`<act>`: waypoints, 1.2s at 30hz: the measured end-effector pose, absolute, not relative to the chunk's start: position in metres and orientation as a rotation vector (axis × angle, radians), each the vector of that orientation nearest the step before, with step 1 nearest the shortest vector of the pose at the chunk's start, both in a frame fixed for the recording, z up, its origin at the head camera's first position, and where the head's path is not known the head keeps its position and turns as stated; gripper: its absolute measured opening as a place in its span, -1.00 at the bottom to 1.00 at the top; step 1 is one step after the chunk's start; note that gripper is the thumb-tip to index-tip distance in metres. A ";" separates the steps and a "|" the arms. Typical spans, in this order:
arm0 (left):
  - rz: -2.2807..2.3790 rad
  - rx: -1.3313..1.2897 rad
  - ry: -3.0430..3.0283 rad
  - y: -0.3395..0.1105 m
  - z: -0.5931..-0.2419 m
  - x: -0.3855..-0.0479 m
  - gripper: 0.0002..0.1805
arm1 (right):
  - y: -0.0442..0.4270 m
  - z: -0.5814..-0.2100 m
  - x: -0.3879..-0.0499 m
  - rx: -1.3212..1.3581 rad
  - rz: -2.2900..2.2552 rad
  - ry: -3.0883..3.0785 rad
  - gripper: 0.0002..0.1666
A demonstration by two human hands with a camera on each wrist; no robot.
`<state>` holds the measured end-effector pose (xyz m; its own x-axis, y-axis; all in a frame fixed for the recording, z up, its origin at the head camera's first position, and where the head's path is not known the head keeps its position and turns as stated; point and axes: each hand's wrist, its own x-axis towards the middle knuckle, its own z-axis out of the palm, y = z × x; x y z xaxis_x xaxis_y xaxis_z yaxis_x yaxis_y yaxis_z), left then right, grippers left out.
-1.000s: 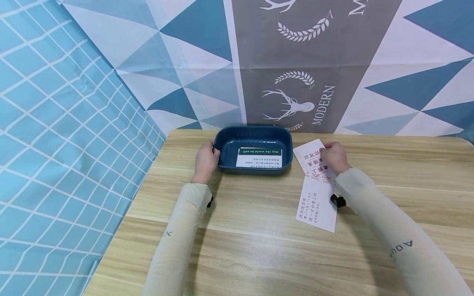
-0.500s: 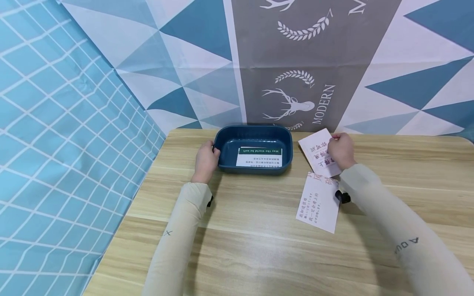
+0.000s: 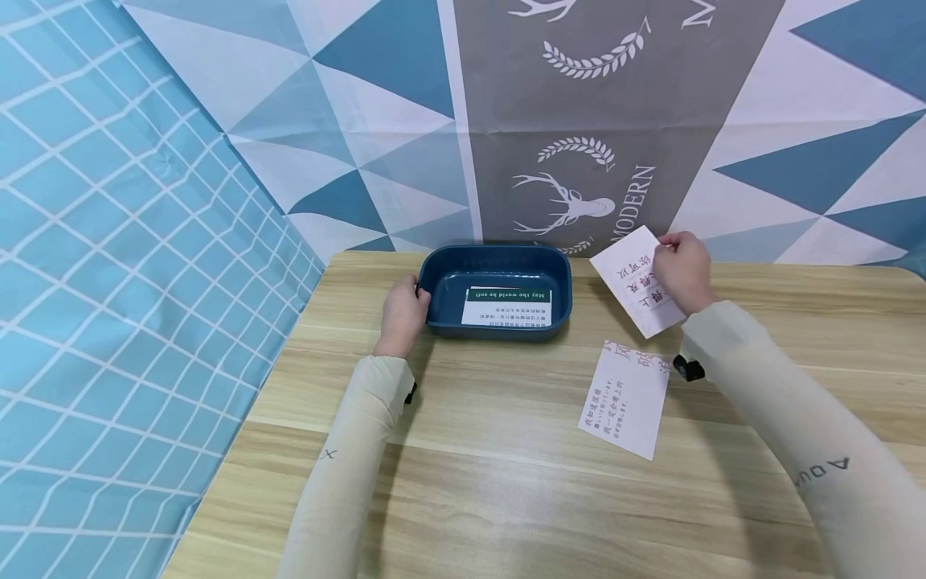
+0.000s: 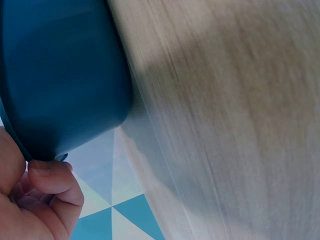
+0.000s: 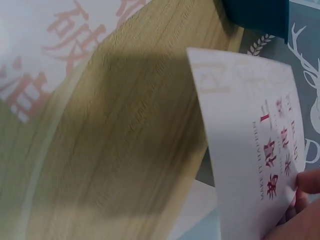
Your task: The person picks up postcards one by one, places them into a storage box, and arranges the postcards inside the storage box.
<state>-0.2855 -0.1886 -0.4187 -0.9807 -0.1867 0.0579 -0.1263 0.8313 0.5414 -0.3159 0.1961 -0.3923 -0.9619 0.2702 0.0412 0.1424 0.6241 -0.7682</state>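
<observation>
My left hand point(image 3: 402, 316) grips the left end of a dark blue plastic basin point(image 3: 496, 333); the left wrist view shows curled fingers point(image 4: 56, 187) at its rim. Inside the basin lie cards, the top one point(image 3: 506, 312) white with a green band. My right hand point(image 3: 682, 270) pinches a white card with red writing point(image 3: 631, 281) by its edge, tilted and raised off the table. A second white card point(image 3: 625, 402) with red and dark writing lies flat on the table below it, apart from the held card.
The wooden table point(image 3: 492, 450) meets a patterned backdrop point(image 3: 405, 161) just behind the basin. A blue tiled-pattern sheet point(image 3: 130, 281) hangs along the left side.
My right hand has lifted its card up and to the right, off the other card, uncovering more of that one's top edge. My left hand and the basin have stayed put.
</observation>
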 end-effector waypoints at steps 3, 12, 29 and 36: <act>-0.850 0.250 -2.903 -0.188 -0.418 -0.286 -0.72 | 0.197 -0.389 -0.315 -0.302 1.251 -2.715 -0.55; -0.856 0.256 -2.906 -0.189 -0.419 -0.287 -0.70 | 0.197 -0.377 -0.312 -0.053 1.265 -2.797 -0.55; -0.865 0.268 -2.908 -0.189 -0.420 -0.287 -0.68 | 0.179 -0.362 -0.311 0.221 1.311 -2.960 -0.61; -0.862 0.274 -2.914 -0.189 -0.419 -0.288 -0.69 | 0.168 -0.363 -0.312 0.254 1.324 -2.986 -0.63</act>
